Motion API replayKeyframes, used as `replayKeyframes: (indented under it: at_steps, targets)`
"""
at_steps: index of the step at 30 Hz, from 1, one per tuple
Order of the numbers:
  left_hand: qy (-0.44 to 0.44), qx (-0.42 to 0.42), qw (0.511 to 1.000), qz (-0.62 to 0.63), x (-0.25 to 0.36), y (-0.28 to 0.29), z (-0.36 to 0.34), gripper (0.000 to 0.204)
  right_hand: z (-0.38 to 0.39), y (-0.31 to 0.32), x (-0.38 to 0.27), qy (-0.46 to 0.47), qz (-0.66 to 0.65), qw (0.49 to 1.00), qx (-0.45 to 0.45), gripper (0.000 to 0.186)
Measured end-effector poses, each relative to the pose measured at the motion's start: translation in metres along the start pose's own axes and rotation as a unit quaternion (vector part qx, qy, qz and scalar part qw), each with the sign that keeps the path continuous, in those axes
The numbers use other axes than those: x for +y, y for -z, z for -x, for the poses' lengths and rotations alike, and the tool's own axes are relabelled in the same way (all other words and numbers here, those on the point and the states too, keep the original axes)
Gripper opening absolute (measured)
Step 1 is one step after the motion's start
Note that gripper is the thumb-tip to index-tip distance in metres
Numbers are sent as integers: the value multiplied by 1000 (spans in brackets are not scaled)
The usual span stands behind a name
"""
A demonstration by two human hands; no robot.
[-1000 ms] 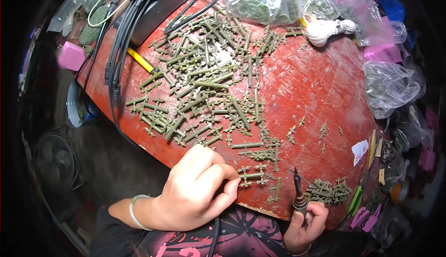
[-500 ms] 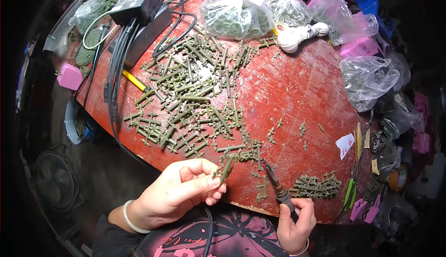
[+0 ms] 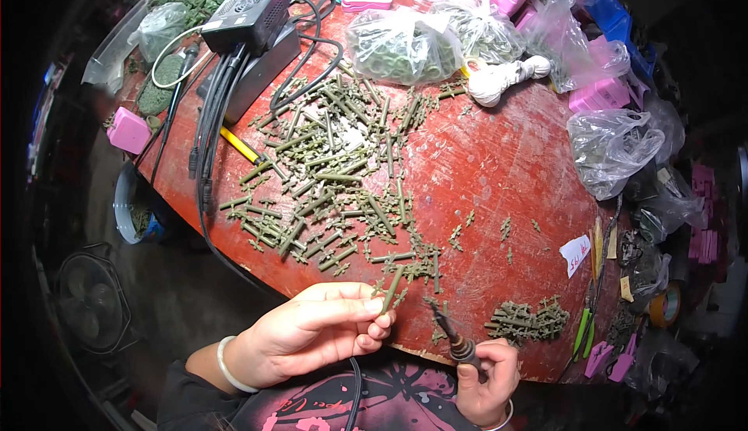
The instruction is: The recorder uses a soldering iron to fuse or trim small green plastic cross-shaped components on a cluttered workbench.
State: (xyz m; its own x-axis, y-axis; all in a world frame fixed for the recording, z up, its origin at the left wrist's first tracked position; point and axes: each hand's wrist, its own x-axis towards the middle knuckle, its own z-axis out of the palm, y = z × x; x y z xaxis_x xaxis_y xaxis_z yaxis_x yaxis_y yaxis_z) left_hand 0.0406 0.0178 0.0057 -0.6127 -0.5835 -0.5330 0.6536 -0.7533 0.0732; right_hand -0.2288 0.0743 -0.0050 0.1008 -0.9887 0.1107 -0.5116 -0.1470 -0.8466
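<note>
My left hand (image 3: 319, 328) pinches a small olive-green stick piece (image 3: 392, 289) with little leaf-like branches, between thumb and fingertips. In my right hand (image 3: 489, 380) is a soldering iron (image 3: 461, 346), its dark tip pointing up and left, a short way right of the held piece and apart from it. Beyond my left hand lies a wide loose heap of similar green stick pieces (image 3: 327, 170). To the right of the iron rests a tighter bundle of the same pieces (image 3: 530, 320).
A black box with a vent (image 3: 245, 18) and hanging cables stands far left on the red table (image 3: 483, 166). Clear bags of green parts (image 3: 403, 45) and a white string bundle (image 3: 506, 79) sit at the back. Green-handled pliers (image 3: 583, 331) and pink clips (image 3: 610, 360) lie right.
My left hand has moved slightly right with the stick piece, now held more upright. The soldering iron has shifted left and a little down, closer to it. The whole view has tilted slightly.
</note>
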Motion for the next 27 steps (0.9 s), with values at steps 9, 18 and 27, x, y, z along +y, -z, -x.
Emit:
replayKeyframes:
  at_steps: [9, 18, 27]
  targets:
    - [0, 24, 1000, -12, -1, -2, 0, 14, -13, -3, -5, 27, 11, 998, -47, 35]
    - [-4, 21, 1000, -7, -1, -1, 1, 15, -15, -3, -8, 29, 28, 997, -59, 35]
    - [-1, 22, 1000, -13, -2, -2, 2, 15, -14, -2, -7, 48, 28, 997, -49, 35]
